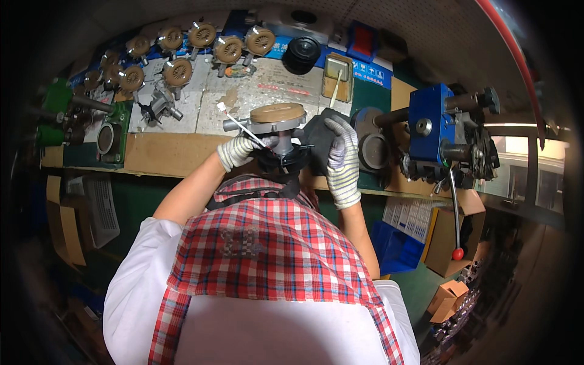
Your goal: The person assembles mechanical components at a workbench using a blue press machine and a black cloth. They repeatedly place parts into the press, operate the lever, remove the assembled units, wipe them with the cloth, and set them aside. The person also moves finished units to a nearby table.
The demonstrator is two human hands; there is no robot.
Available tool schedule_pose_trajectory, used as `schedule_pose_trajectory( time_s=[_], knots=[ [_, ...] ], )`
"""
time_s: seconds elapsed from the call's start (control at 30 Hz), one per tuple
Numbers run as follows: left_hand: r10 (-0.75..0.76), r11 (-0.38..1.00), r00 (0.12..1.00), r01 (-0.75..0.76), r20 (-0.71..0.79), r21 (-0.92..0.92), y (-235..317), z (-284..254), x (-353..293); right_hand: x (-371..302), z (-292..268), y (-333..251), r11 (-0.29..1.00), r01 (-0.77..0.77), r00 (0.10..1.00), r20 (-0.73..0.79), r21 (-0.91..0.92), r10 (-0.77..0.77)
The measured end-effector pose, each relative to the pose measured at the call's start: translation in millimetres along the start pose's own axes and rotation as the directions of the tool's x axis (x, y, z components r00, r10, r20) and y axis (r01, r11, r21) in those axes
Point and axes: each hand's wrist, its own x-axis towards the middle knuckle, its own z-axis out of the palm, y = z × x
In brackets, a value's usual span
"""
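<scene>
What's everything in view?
tan-topped unit: one, tan-grey, centre
similar units: about ten, tan, back left
metal part: one, grey, left
round part: one, black, back
tray: one, tan, back right
press: one, blue, right
machine: one, green, left
bench: one, brown-edged, middle
bin: one, blue, lower right
boxes: several, brown, lower sides
crates: two, pale, lower sides
apron: one, red plaid, worn
left hand: one, white-gloved, at unit
right hand: one, white-gloved, centre right

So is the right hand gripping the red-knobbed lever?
No, the lever stands well off to the right of the right hand, untouched.
</scene>
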Motion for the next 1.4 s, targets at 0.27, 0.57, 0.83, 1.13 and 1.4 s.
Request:
schedule_pose_trajectory(
  time_s=[0.27, 0.57, 0.83, 1.13, 1.4],
  knots=[
    [-0.001, 1.0, 1.0, 0.001, 0.019, 0.012, -3.1, 8.8, 9.1, -15.8, -4.5, -3.9, 0.991, -0.019, 1.0, 0.015, -0.136, 0.021],
    [-0.209, 0.978, 0.978, 0.21, 0.012, -0.012, -4.1, 11.1, 12.6, -60.8, 10.4, 53.4, 0.957, -0.242, 0.961, 0.094, -0.157, 0.258],
    [-0.485, 0.869, 0.86, 0.452, -0.161, -0.204, -81.0, -56.7, 12.5, -114.1, 35.7, 138.8, 0.69, -0.58, 0.811, -0.233, -0.433, 0.536],
    [-0.593, 0.804, 0.759, 0.542, -0.269, -0.245, -105.2, -71.9, 3.2, -70.0, 48.4, 180.5, 0.755, -0.635, 0.769, -0.036, -0.167, 0.639],
    [-0.548, 0.829, 0.702, 0.529, -0.455, -0.183, -112.5, -96.2, -16.7, -105.7, 6.6, 206.3, 0.761, -0.587, 0.765, -0.498, -0.276, 0.409]
  ],
)
